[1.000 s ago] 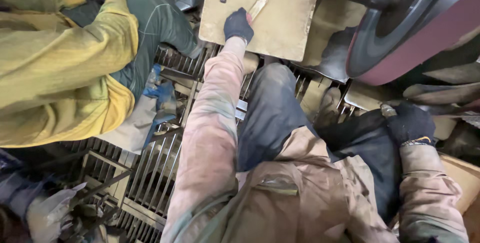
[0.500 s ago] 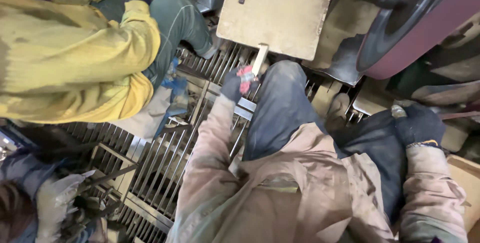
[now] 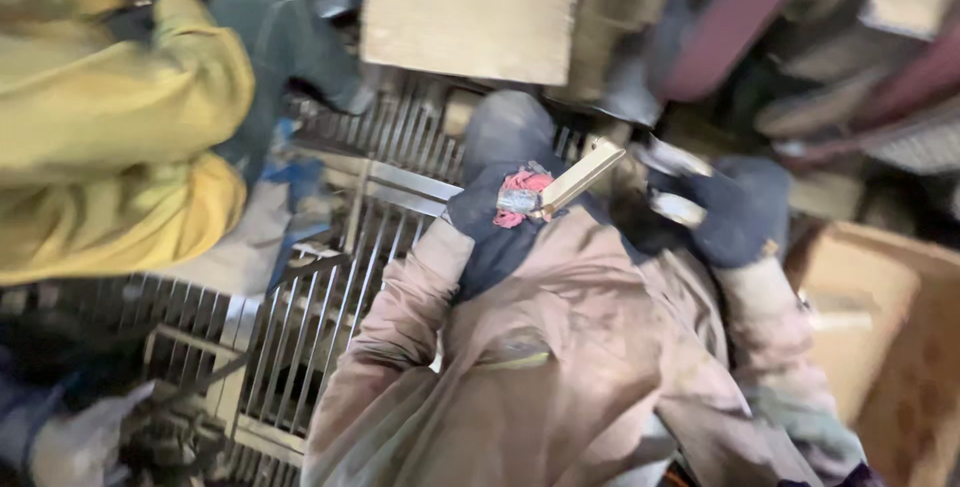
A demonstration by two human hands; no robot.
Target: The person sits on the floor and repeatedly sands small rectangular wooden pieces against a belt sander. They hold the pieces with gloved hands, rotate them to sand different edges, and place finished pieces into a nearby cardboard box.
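Note:
My left hand (image 3: 497, 215), in a dark glove with a red palm, grips a pale flat strip (image 3: 585, 174) by one end. It holds the strip over my left knee, the free end pointing up and right. My right hand (image 3: 742, 213), also in a dark glove, is just right of the strip's tip. Its fingers curl around a small shiny metal piece (image 3: 679, 208), which is blurred. Both sleeves are pinkish-tan. The two hands are close together above my lap.
A person in a yellow jacket (image 3: 110, 137) crouches at the left. A metal grating (image 3: 300, 327) covers the floor. A pale board (image 3: 470, 9) lies ahead, a dark red belt (image 3: 735, 22) at upper right, a brown box (image 3: 880, 327) at right. Another gloved hand (image 3: 85, 442) is at lower left.
My left hand took the strip off the pale board and drew it back to my knee. My right hand rose from my right knee toward the strip.

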